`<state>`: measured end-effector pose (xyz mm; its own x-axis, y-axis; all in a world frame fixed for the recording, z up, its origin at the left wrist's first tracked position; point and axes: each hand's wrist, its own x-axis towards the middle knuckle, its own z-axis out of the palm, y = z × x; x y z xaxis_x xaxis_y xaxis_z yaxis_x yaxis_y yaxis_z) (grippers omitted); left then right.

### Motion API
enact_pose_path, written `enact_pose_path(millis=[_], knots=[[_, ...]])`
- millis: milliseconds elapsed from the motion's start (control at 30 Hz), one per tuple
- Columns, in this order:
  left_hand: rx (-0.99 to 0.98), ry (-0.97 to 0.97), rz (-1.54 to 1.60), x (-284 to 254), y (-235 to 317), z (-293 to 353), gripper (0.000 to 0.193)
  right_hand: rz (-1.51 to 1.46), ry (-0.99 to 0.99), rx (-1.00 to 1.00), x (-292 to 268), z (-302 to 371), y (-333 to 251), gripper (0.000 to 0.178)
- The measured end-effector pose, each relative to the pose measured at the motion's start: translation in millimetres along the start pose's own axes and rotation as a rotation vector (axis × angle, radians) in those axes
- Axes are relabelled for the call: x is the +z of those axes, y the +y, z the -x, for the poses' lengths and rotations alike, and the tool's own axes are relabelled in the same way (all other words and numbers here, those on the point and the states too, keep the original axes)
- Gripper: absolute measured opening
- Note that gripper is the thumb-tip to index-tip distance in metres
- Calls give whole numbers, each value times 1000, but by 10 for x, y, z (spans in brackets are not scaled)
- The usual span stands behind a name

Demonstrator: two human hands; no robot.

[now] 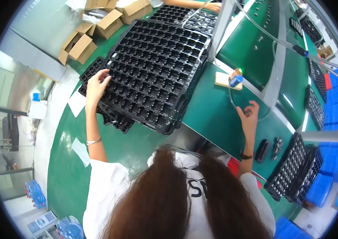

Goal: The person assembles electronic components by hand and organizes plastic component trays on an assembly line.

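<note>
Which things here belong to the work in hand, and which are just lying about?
Likely in use:
large black tray, nearest the left hand
blue device and thin cable, near the right hand

Apparently just lying about:
open cardboard boxes
loose white sheets
oblong black object

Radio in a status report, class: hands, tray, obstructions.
Left hand at left edge of black tray, contact unclear. Right hand open above green table. Black tray mostly looks empty. Thin cable passes close by right hand.

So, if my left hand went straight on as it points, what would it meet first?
Your left hand would probably meet the black pocketed tray, near its left edge, though depth is unclear.
</note>
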<state>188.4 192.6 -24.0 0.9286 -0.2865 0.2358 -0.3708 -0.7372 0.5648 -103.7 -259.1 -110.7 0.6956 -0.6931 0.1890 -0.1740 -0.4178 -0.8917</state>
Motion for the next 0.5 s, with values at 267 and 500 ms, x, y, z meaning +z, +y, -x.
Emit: enact_pose_path(millis=[267, 500], knots=[[-20, 55, -33, -40, 77, -213, 26, -63, -88, 111, -187, 292, 140, 38], [42, 113, -217, 59, 15, -553, 24, -99, -66, 86, -32, 222, 47, 32]])
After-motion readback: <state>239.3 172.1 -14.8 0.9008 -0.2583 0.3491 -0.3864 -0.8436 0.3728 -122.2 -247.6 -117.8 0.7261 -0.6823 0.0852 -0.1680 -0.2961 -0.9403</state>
